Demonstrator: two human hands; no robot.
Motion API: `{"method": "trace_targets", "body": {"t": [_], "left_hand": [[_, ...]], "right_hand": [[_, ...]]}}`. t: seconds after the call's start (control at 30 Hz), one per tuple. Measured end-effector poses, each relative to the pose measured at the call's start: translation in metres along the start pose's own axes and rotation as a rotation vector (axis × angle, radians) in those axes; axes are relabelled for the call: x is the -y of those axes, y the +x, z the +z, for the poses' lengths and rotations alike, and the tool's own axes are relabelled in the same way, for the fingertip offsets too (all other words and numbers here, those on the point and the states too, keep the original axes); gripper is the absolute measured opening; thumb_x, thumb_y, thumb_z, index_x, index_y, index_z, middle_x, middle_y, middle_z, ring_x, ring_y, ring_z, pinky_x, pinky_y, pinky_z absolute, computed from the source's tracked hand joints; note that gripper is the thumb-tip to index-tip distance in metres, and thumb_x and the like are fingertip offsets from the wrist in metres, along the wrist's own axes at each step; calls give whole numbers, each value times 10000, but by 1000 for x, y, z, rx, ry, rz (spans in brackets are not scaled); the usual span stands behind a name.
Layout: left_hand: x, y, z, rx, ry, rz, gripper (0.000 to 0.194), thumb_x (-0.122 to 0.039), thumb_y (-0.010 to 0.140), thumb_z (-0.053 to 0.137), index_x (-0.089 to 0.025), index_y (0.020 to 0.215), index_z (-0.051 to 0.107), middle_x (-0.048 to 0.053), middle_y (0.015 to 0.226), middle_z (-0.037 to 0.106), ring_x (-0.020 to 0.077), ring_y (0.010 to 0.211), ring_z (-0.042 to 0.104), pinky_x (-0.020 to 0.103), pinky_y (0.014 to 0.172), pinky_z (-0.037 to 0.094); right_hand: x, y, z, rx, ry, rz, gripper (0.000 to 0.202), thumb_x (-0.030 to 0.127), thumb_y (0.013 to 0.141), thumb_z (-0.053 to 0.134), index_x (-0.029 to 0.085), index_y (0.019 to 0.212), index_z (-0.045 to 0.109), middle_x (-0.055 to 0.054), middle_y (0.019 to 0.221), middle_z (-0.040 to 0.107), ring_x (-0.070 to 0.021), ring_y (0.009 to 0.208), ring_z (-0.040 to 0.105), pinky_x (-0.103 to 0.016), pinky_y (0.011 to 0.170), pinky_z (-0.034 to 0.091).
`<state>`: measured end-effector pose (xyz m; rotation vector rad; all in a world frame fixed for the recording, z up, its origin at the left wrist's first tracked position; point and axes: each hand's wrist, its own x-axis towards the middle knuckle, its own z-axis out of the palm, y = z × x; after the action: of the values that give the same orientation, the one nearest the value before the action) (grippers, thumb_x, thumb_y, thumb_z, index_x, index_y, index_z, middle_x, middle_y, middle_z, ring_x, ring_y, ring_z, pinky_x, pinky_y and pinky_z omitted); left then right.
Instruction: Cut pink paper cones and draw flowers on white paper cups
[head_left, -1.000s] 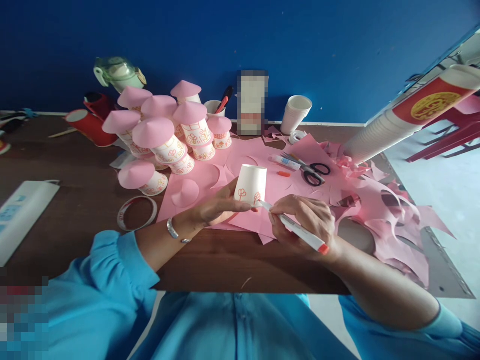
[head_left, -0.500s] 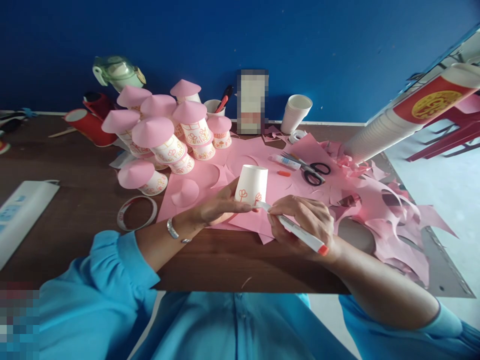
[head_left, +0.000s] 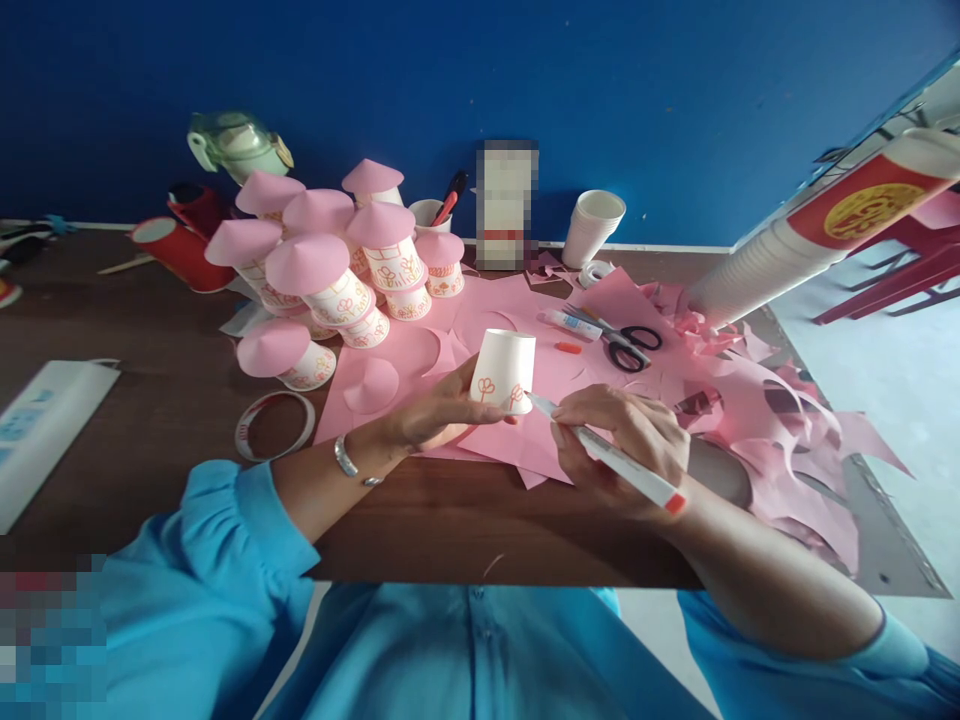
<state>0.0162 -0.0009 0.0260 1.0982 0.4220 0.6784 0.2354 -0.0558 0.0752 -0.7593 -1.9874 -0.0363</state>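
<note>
A white paper cup, upside down with two red flowers drawn near its rim, is held by my left hand, whose thumb lies along the lower edge. Closed around a white marker with a red end is my right hand. The marker's tip is at the cup's lower right side, by the second flower. Pink paper lies under the cup. An orange-red cap rests on that paper, beside a glue stick and black-handled scissors.
Several decorated cups with pink cone roofs stand at the back left. A tape roll lies left of my forearm. Pink scraps cover the right side, under a long stack of cups. More white cups stand near the blue wall.
My right hand and the marker have shifted to the right and slightly away from the second flower. The second flower's lower part now shows more. My left hand and the cup stay in place.
</note>
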Motion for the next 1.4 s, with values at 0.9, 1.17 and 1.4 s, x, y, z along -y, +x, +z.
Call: {"method": "trace_targets", "body": {"t": [0.9, 1.17, 1.4], "left_hand": [[4, 0, -3, -59, 63, -72, 597, -337, 797, 879, -234, 1315, 601, 93, 1224, 676, 284, 1162, 621, 457, 1011, 502], [8, 1, -4, -65, 37, -57, 613, -304, 781, 893, -251, 1315, 596, 64, 1138, 680, 231, 1049, 639, 380, 901, 516], [1, 2, 2, -45, -14, -66, 562, -297, 785, 894, -236, 1276, 627, 68, 1142, 677, 244, 1077, 648, 414, 952, 526]], "right_hand": [[0, 0, 6, 41, 11, 10, 192, 59, 898, 650, 218, 1005, 633, 1, 773, 744, -152, 621, 727, -255, 559, 593], [0, -1, 5, 57, 21, 6, 183, 68, 921, 649, 216, 1027, 630, -8, 797, 755, -155, 648, 739, -266, 576, 612], [0, -1, 5, 87, 58, 10, 155, 70, 929, 635, 212, 989, 617, 3, 746, 742, -158, 626, 736, -268, 567, 592]]}}
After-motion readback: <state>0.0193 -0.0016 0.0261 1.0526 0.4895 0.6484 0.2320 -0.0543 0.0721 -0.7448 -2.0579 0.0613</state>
